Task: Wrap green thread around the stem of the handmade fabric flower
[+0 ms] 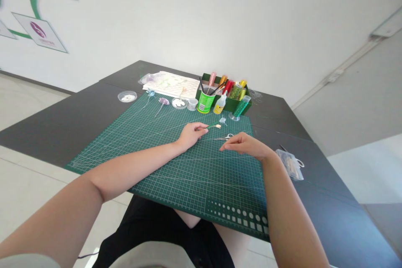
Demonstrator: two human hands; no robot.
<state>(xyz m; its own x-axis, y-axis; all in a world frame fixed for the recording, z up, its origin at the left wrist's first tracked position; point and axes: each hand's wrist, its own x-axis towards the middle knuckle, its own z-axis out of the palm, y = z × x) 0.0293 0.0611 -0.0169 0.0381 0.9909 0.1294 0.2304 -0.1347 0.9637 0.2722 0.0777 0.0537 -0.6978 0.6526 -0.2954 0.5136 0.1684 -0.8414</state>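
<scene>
My left hand [192, 133] rests on the green cutting mat [176, 167], its fingers pinched on a thin green stem with a small pale bud [215, 126] at its tip. My right hand [243, 144] hovers just right of it, fingers drawn together and pointing left, with nothing I can make out in them. Small scissors [225, 137] lie on the mat right behind my right fingertips. A tiny clear petal piece [222, 120] lies beyond the bud.
At the mat's far edge stand a green cup of tools [205, 101], a glue bottle [220, 104], a green box of glitter tubes [234, 91], small dishes [179, 103] and a wire flower [163, 101]. A round lid [127, 96] sits far left; a plastic bag [290, 164] lies right.
</scene>
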